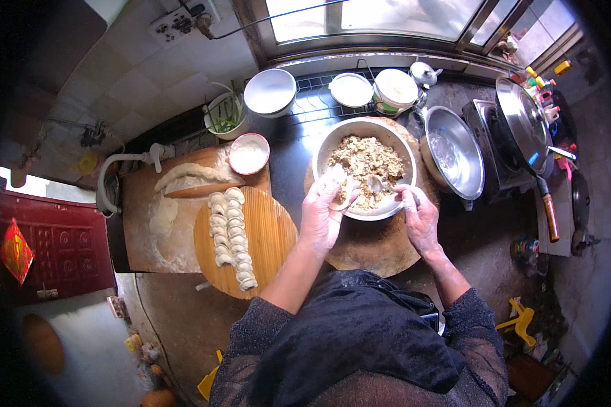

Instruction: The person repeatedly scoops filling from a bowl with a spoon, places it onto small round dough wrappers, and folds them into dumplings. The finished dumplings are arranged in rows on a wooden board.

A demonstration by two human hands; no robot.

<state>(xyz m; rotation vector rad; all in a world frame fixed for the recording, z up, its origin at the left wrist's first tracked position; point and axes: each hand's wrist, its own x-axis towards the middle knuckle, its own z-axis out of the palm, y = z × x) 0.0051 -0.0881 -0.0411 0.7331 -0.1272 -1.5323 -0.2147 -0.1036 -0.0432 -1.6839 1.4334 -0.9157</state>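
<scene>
Over the near left rim of a white bowl (407, 146) of chopped filling (370, 159), my left hand (321, 216) cups a dough wrapper (347, 195), with some filling showing on it. My right hand (421, 222) grips a metal spoon (376, 182) at the bowl's right side, its head resting in the filling. Flour whitens the fingers of both hands. Rows of shaped dumplings (236, 234) lie on a round wooden board (273, 220) to the left of my left forearm.
A floured rectangular board (139, 234) at left holds a dough roll (187, 173), a rolling pin (200, 190) and a flour bowl (249, 154). The filling bowl stands on a round chopping block (380, 251). A steel basin (448, 152) and a lidded wok (521, 122) are at right.
</scene>
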